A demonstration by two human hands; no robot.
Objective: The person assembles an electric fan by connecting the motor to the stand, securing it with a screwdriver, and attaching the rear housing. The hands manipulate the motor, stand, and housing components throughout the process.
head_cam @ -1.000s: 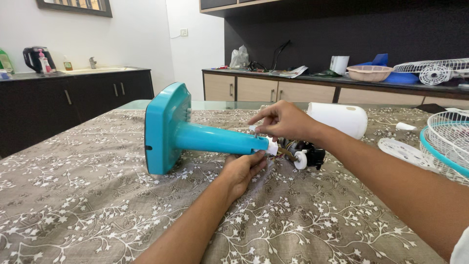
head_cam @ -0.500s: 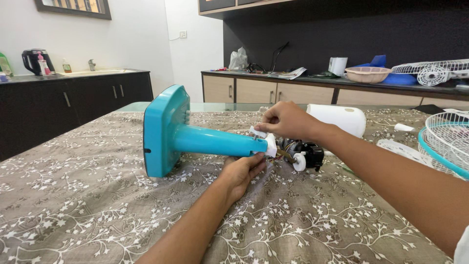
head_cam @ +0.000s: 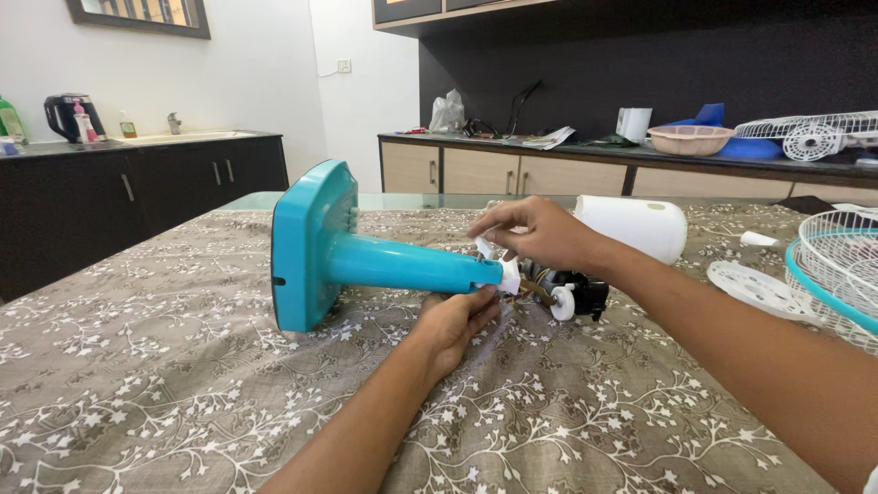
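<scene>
- A black kettle (head_cam: 69, 112) stands on the dark counter (head_cam: 137, 142) at the far left, well apart from the work.
- A teal fan stand (head_cam: 315, 245) lies on its side on the surface (head_cam: 183, 384), which wears a grey floral cloth; its flat base stands up on edge toward the left edge, and its neck runs right, toward the middle.
- The left hand (head_cam: 455, 322) sits under the end of the neck, fingers curled up against its underside, cupping it from below rather than closing fully round it.
- The right hand (head_cam: 538, 233) reaches in from the right over the same end, thumb and fingertips pinched on a small white piece (head_cam: 485, 247) at the top of the neck's white collar (head_cam: 508, 274).
- A black motor (head_cam: 572, 288) with a white wheel lies on the cloth just beyond the collar, partly hidden by the right hand.
- A white housing (head_cam: 640, 224) lies behind the right wrist.
- A flat white disc (head_cam: 754, 284) rests nearer the right edge.
- A white wire grille with a teal rim (head_cam: 837, 265) sits at the right edge.
</scene>
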